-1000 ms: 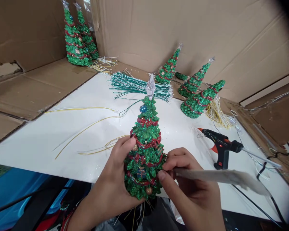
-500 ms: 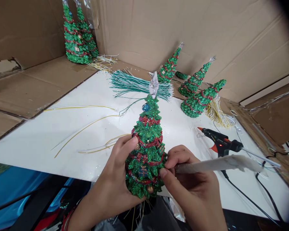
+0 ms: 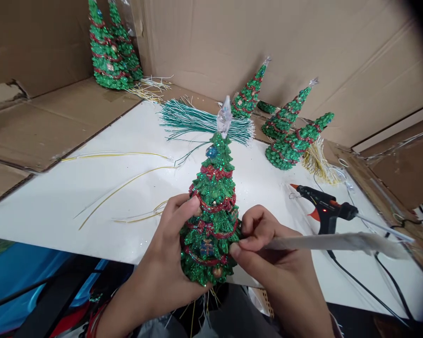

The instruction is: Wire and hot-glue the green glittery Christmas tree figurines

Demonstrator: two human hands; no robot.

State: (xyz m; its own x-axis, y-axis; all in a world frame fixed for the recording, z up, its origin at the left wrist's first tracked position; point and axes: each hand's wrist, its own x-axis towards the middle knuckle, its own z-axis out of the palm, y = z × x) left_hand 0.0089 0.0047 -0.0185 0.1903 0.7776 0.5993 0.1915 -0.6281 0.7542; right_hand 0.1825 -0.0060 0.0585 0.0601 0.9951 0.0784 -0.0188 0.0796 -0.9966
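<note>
A glittery green Christmas tree ornament [image 3: 215, 188] stands upright in front of me, with red garlands, small baubles and a clear star tip. My left hand [image 3: 169, 249] is wrapped around its lower left side, thumb on the front. Thin wires [image 3: 209, 300] hang below its base. My right hand [image 3: 271, 263] pinches at the tree's lower right edge and also holds a slim stick-like tool [image 3: 324, 241] with a whitish wrapped handle. The tool's tip is hidden behind my fingers, so its kind does not show.
A black and orange glue gun [image 3: 324, 206] rests on the white table [image 3: 102, 188], its cord trailing right. Green and white wires [image 3: 204, 123] lie in a bundle behind the tree. More trees [image 3: 291, 145] lean against cardboard walls [image 3: 211, 42]. Loose yellow wires [image 3: 127, 180] lie left.
The tree has shifted slightly left and up in view with my left hand. My right fingers have curled in closer, and the tool handle now lies flatter and further right.
</note>
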